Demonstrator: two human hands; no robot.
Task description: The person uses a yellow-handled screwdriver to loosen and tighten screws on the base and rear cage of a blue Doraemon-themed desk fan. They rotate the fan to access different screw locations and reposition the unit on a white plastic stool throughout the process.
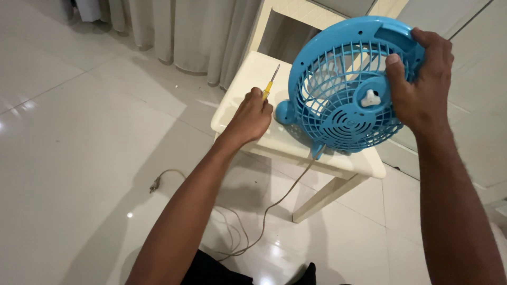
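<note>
Nearest, 6 o'clock: a dark garment [219, 272] at the bottom edge, with both bare forearms reaching out above it.
Cord: a pale power cord [264, 214] loops over the floor at 7 o'clock; its plug [154, 186] lies loose on the tiles, not in any socket that shows.
Left hand [252, 119]: curled into a fist around a small screwdriver [271, 83] with a yellow handle, the tip pointing up and away toward 12 o'clock; the hand rests on the near left part of the surface.
Right hand [422, 79]: fingers wrapped over the top rim of the fan, thumb pressed on the front grille, holding it tilted.
Fan: a small blue fan [343, 89] stands on the surface at 1 o'clock, leaning to the right, its blue foot [284, 112] touching the surface just beside the left hand.
Progress: by my judgement the work is at an early point. The grille is on, the white knob [371, 97] at the hub is in place, and the screwdriver tip is off the fan. No loose screws or removed parts show.
Surface: a cream stool-like surface [237, 97] with slanted legs, bare apart from the fan and the hand.
Floor: glossy white tile floor [79, 132] with bright reflections.
Far, 11 o'clock: pale curtains [200, 31] hang to the floor behind the surface.
Far, 2 o'clock: light wall panels, detail unclear.
</note>
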